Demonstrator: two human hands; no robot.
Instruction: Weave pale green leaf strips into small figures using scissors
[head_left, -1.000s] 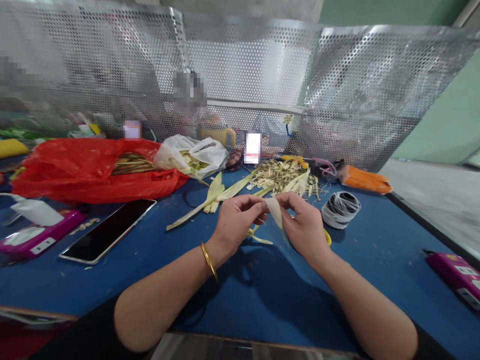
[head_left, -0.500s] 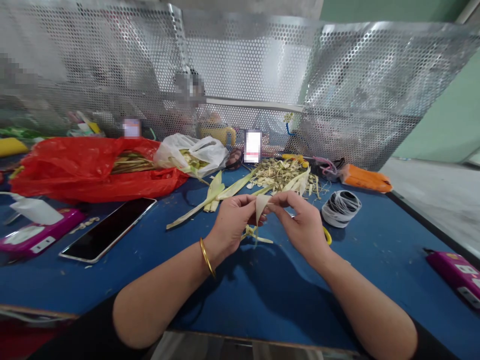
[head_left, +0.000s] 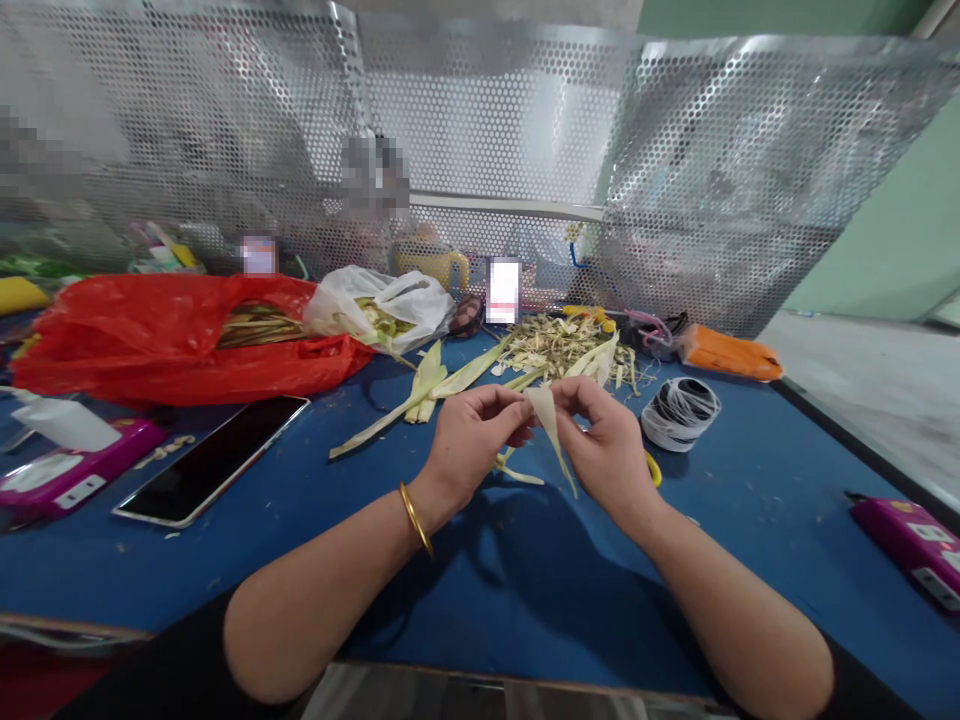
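A pale strip of corn husk (head_left: 550, 420) is folded over between my hands, its narrow tip hanging down towards the blue table. My left hand (head_left: 466, 445) pinches it from the left with thumb and fingers. From the other side my right hand (head_left: 609, 450) also pinches the husk, its curled fingers close to the left fingertips. Beneath the hands lie thin husk scraps (head_left: 521, 474). Wider husk leaves (head_left: 426, 385) rest on the table just beyond my left hand.
Behind the hands is a heap of husk shreds (head_left: 562, 345). A spool of white thread (head_left: 681, 413) stands to the right, near an orange packet (head_left: 729, 353). On the left are a phone (head_left: 214, 460), a purple power strip (head_left: 90, 470) and a red plastic bag (head_left: 127, 335). Perforated metal sheeting (head_left: 495, 120) closes the back.
The husk strip's hanging end has swung right and now reaches lower, showing more of its length. Both hands stay in nearly the same place, still pinching.
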